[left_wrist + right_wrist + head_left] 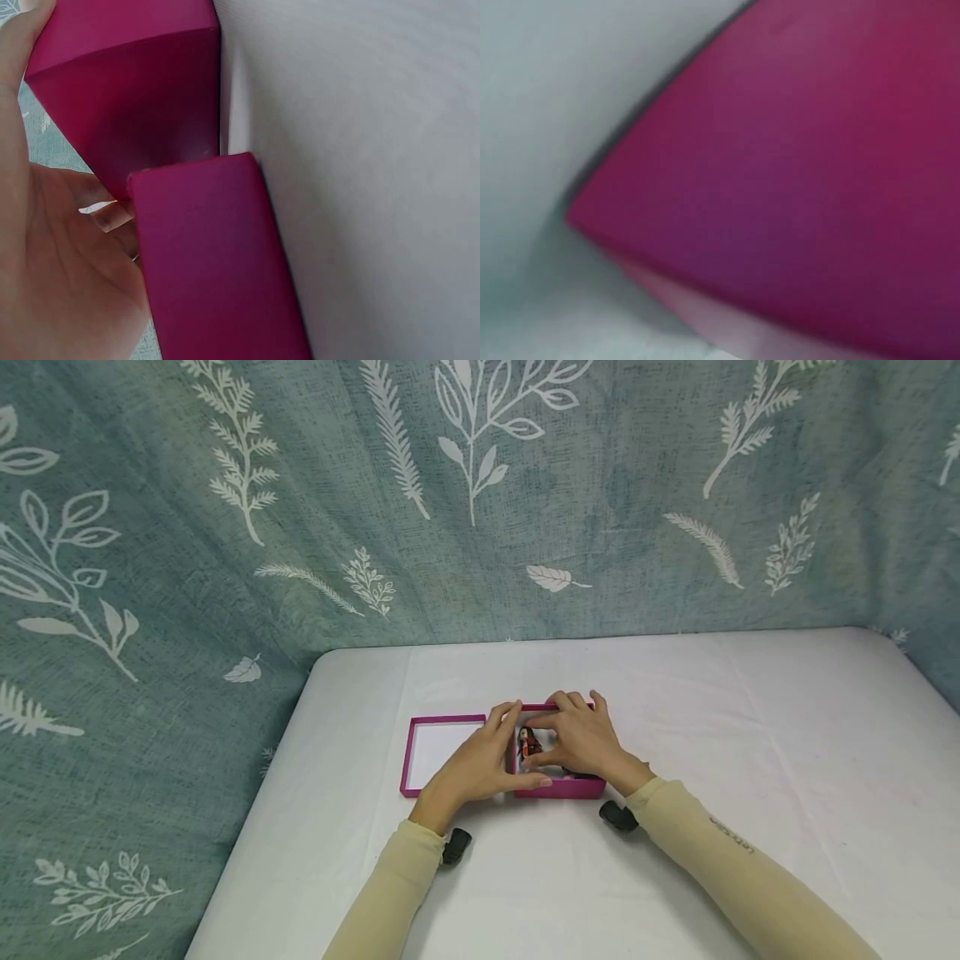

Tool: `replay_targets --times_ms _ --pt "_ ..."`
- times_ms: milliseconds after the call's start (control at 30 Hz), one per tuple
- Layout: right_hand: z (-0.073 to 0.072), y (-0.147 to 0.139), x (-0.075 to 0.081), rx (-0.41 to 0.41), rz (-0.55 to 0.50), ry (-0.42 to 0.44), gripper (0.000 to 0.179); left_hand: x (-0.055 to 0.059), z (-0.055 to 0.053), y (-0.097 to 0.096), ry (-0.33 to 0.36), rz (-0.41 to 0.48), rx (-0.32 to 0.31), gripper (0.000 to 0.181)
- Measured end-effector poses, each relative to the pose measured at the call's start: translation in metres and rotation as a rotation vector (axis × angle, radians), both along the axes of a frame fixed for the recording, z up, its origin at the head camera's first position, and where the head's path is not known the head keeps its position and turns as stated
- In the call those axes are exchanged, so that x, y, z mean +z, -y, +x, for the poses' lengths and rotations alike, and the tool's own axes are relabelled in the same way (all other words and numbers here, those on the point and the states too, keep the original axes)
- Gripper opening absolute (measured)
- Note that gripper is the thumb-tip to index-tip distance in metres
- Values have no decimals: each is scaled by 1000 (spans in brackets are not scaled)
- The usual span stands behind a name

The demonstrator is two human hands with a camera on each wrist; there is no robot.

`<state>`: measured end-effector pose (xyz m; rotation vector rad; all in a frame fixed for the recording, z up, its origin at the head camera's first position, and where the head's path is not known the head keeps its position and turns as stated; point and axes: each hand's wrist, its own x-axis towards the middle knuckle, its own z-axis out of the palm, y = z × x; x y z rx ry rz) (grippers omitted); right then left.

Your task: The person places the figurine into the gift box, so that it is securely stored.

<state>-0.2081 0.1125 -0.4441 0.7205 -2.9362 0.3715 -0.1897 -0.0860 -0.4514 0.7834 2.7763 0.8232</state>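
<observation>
A magenta box (559,789) with a white inside stands on the table in front of me. My left hand (480,764) grips its left side, thumb along the near wall and fingers toward the far left corner. Up close in the left wrist view, the thumb lies against the box's magenta wall (142,105). My right hand (585,739) reaches into the box from the right. Its thumb and index finger hold a small dark figurine with red on it (528,743) near the box's left side. Only the box's outer wall (795,165) fills the right wrist view.
Left of the box lies a shallow lid with a magenta rim (406,760) and white inside; its magenta side (217,262) is close to the left hand. Something dark lies under the right hand inside the box. A white cloth covers the table (712,710); a patterned curtain (637,485) hangs behind.
</observation>
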Motion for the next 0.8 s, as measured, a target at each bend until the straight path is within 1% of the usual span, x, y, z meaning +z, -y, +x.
replay_targets --times_ms 167,367,567,800 --pt "2 0 1 -7 39 -19 69 0 0 -1 5 0 -4 116" --pt "1 3 1 -35 68 8 69 -1 -1 0 -3 -7 0 117" --pt "3 6 5 -43 63 33 68 -2 -1 0 -12 -10 0 116" --pt "3 5 2 -29 79 -19 70 -1 0 -1 -16 -3 -1 115"
